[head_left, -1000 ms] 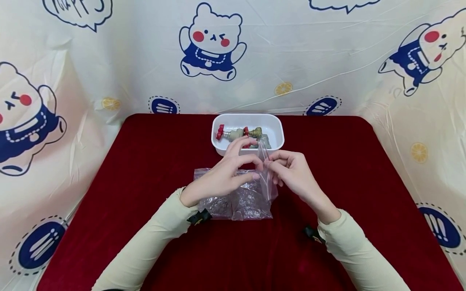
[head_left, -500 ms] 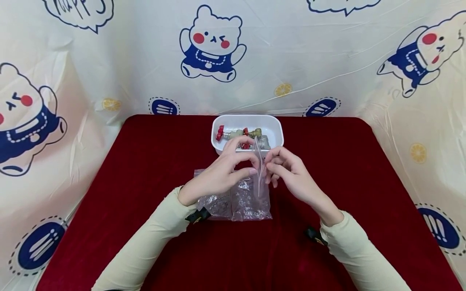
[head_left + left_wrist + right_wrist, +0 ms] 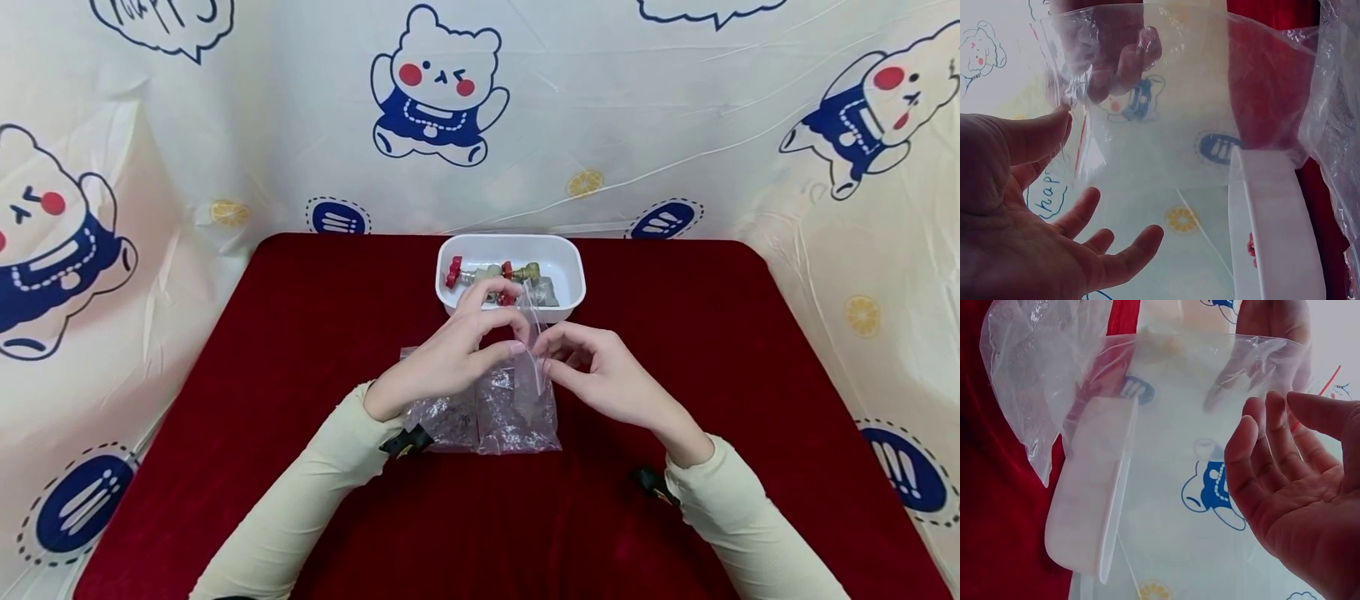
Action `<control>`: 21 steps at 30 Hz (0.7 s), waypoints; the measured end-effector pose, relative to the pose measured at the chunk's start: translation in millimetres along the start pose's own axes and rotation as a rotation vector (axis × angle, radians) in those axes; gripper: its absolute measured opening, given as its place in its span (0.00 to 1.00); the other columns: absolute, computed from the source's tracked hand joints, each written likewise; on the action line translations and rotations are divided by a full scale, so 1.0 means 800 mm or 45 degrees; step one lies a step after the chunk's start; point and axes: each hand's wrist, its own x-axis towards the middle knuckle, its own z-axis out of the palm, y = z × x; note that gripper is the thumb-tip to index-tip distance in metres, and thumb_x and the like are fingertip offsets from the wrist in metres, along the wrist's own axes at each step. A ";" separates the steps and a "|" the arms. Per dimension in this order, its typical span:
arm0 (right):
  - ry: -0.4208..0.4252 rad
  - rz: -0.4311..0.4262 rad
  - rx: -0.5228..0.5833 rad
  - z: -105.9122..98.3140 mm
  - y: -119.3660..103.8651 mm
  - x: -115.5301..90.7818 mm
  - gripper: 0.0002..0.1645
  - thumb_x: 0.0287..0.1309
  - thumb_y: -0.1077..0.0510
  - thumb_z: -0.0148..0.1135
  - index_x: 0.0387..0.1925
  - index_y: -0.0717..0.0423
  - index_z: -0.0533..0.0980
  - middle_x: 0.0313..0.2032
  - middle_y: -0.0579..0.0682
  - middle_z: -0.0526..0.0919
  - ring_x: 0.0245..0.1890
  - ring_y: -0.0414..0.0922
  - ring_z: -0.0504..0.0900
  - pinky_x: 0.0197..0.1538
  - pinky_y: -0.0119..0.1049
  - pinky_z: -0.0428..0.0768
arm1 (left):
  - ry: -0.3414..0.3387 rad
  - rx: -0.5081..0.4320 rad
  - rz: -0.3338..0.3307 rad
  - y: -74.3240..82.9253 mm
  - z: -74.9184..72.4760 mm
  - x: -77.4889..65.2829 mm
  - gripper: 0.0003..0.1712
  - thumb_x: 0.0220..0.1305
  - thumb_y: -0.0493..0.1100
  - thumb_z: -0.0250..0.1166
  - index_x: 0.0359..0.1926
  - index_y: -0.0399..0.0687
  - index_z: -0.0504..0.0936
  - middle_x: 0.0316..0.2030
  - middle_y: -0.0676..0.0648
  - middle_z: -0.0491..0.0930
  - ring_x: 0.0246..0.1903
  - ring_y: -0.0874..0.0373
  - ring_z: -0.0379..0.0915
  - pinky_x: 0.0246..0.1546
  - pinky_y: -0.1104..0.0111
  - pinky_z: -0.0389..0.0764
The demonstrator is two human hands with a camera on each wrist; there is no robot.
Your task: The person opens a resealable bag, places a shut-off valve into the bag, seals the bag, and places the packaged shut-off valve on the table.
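A clear zip bag (image 3: 529, 379) hangs upright between my two hands, its red-lined opening edge turned up. My left hand (image 3: 450, 354) pinches that edge between thumb and index finger, the other fingers spread beyond it. From the other side, my right hand (image 3: 600, 367) pinches the bag with thumb and fingertips, its remaining fingers curled beneath. In the left wrist view the right fingers (image 3: 1125, 69) show through the film. Below the hands, more clear plastic bags (image 3: 517, 425) lie flat on the table, partly hidden by the left hand.
Behind the hands stands a white plastic tray (image 3: 573, 304). It holds several valves with red handles (image 3: 453, 272), a brass fitting (image 3: 529, 271) and a grey piece (image 3: 546, 292). Dark red cloth (image 3: 337, 333) covers the table, and a printed curtain (image 3: 600, 100) hangs around it.
The right hand shifts from the bag's edge, lets its fingers loosen, then closes lower on it. The left hand drifts slightly left, and the held bag moves left and turns a little.
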 end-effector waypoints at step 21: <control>0.016 0.063 -0.025 -0.018 0.018 -0.014 0.05 0.71 0.62 0.67 0.44 0.50 0.83 0.37 0.47 0.86 0.37 0.46 0.84 0.37 0.43 0.83 | -0.001 0.029 -0.027 -0.006 -0.011 -0.004 0.04 0.75 0.38 0.67 0.42 0.54 0.83 0.67 0.44 0.63 0.72 0.48 0.49 0.70 0.42 0.58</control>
